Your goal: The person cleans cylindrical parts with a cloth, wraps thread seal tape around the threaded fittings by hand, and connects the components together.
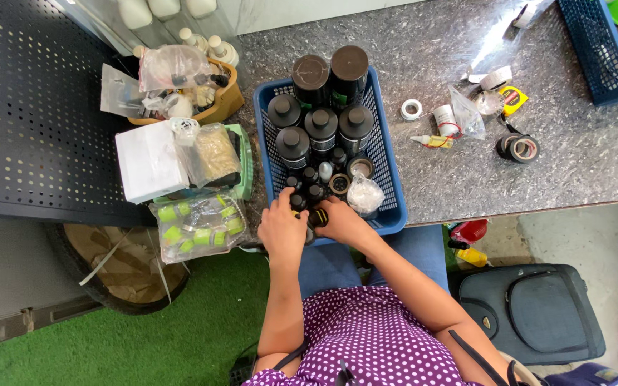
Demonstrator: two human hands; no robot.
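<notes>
We note both hands at the 6 o'clock rim of the blue basket (388, 164) on the grey desk (574, 164); left hand (282, 230) has fingers curled around a small black bottle (297, 201); right hand (342, 221) has fingers closed on a black-and-yellow object (318, 216); tall black bottles (321, 125) fill the basket's 12 o'clock half; tape rolls (518, 147) lie at 3 o'clock.
</notes>
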